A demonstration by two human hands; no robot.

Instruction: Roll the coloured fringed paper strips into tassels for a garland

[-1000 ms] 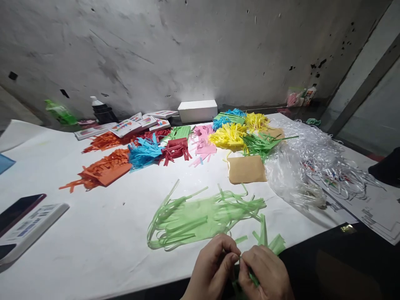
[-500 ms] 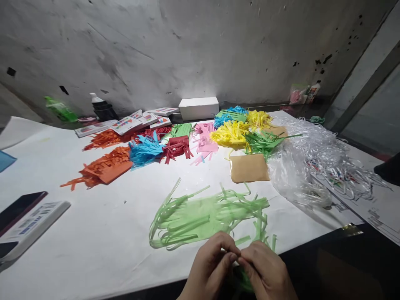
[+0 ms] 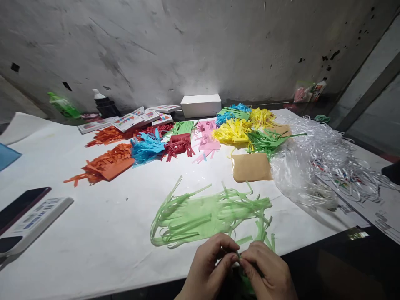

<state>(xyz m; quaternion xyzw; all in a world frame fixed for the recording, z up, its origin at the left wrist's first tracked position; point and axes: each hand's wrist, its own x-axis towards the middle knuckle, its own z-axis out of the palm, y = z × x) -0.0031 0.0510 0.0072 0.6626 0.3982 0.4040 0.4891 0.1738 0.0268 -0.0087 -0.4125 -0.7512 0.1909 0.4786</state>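
At the table's front edge, my left hand [image 3: 212, 264] and my right hand [image 3: 265, 266] meet, fingertips pinched together. Between them is a small bit of green fringed tissue paper [image 3: 239, 255], and more of that green hangs in shadow below, partly hidden by my hands. Just beyond my fingers lies a light green tissue sheet with cut fringes [image 3: 208, 216], spread flat, its loose strips curling at both ends.
Orange [image 3: 115, 164], blue [image 3: 146, 146] and yellow [image 3: 233, 131] fringed paper bundles lie farther back. A brown card [image 3: 251, 167] sits near a clear plastic bag [image 3: 300, 179] and white cords [image 3: 325, 141]. A phone [image 3: 21, 206] is at left; a white box [image 3: 201, 106] stands by the wall.
The view has shifted slightly. My hands stay pinched together in nearly the same place, and a bit of green now shows between the fingertips. The things on the table lie as before.
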